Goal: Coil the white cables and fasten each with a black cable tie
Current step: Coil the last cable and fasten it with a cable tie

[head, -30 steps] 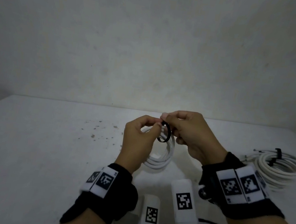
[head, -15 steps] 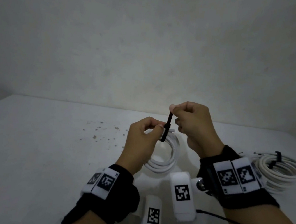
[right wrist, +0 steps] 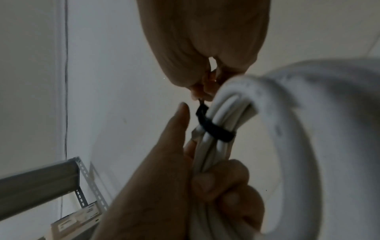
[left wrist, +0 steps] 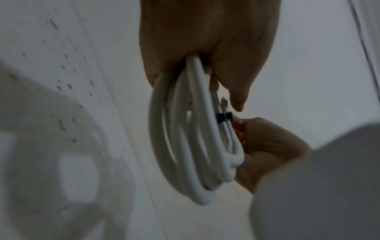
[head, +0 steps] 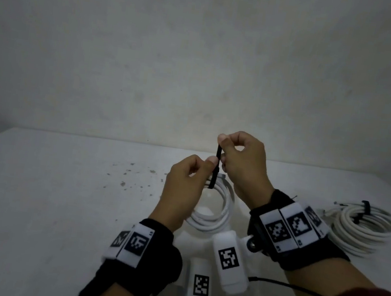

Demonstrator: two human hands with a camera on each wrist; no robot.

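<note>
From the head camera, the left hand [head: 186,181] grips the white cable coil [head: 213,212] above the desk [head: 45,202], steadying the bundle, while the right hand [head: 242,164] pinches the free tail of the black cable tie [head: 215,168] and holds it upright, apparently to draw the loop tight. A second coil [head: 367,230], already wearing its own tie, lies on the desk well to the right.

In the left wrist view, the coil [left wrist: 191,146] hangs from the closed fingers, the tie [left wrist: 224,117] showing as a narrow band around several strands.

The right wrist view shows the tie [right wrist: 216,129] wrapped around the gathered strands [right wrist: 218,146], its tail running up into the pinching fingertips [right wrist: 203,91]; blur hides whether the loop is fully snug.
</note>
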